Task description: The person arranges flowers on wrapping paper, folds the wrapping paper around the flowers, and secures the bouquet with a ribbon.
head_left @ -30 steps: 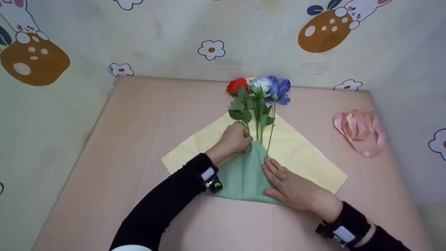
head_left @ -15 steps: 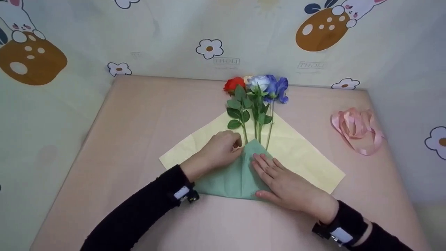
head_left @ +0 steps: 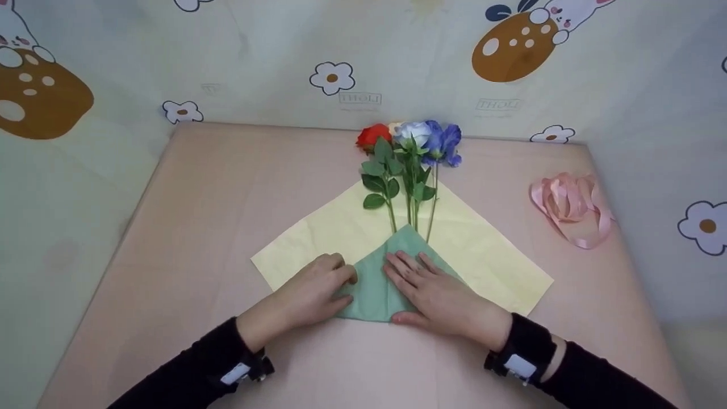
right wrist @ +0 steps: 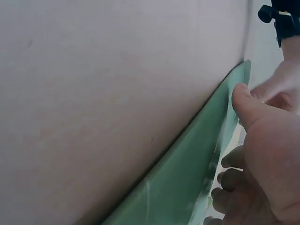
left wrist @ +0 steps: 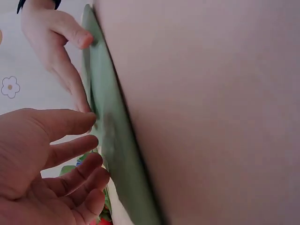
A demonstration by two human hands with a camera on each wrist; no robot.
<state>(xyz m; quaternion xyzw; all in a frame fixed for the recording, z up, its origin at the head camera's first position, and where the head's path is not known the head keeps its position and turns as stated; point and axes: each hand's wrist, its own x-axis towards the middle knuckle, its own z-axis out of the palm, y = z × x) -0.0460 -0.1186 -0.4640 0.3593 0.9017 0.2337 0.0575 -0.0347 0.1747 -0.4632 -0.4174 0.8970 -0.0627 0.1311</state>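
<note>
A green wrapping sheet (head_left: 369, 287), its tip folded upward, covers the lower stems of several artificial flowers. Under it a pale yellow sheet (head_left: 494, 255) spreads to both sides. A red rose (head_left: 374, 137), a pale blue rose (head_left: 413, 133) and a blue-purple flower (head_left: 443, 142) lie with heads at the far edge. My right hand (head_left: 437, 295) rests on the green fold with fingers extended. My left hand (head_left: 309, 292) is at the fold's left side, fingers loosely bent; in the left wrist view its fingertips are right at the green sheet (left wrist: 110, 103), with nothing gripped.
A loose bundle of pink ribbon (head_left: 571, 199) lies at the right of the table (head_left: 210, 199). Behind the table's far edge rises a patterned cloth backdrop (head_left: 267, 62).
My left hand has moved from the stems down and left along the fold, its fingers loosening. My right hand has slid left over the green sheet. The view has shifted slightly.
</note>
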